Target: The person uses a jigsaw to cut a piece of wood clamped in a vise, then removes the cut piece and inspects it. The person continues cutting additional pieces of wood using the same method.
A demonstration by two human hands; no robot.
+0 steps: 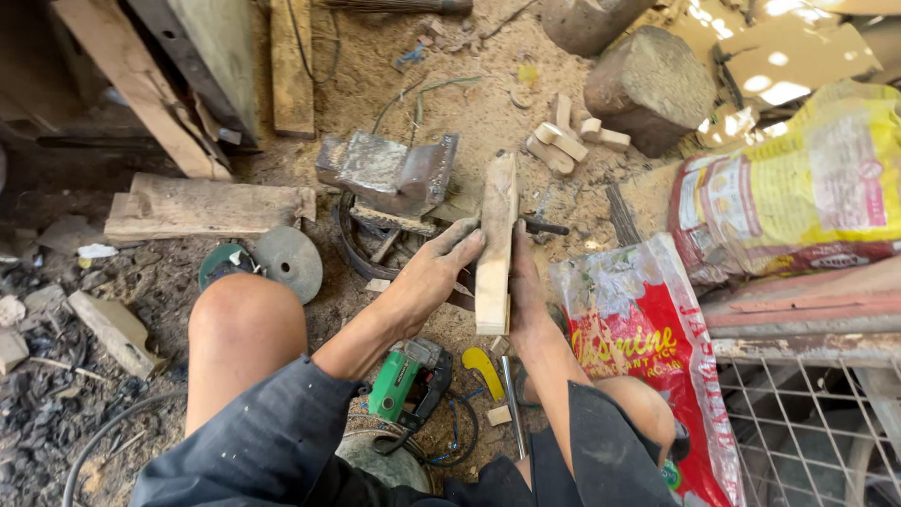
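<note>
Wooden block, long and pale, stands on end between both hands, its upper end level with the steel anvil piece.

Left to right:
- Round grey disc lies well left of the left hand, just above the knee.
- Green power tool sits below the left wrist, cable coiled beside it.
- Left hand: fingers extended, narrow spread, fingertips pressed flat on the block's left face. More a brace than a wrap.
- Block is upright, slightly tilted, lower end hanging just above a yellow-handled tool.
- Right hand: closed along the block's right edge, mostly hidden behind it; the grip looks firm, but finger positions can't be told.
- Dark metal rod pokes out just above the right hand, seemingly touching the block.
- Red printed sack lies right of the right forearm.

Judgement: holding it well means keeping both palms opposed for even squeeze, the block square to the anvil and the rod seated before any force. Left fingertips sit near the working face, so pull them lower. Ground is loose sawdust, so a slip is likely.
</note>
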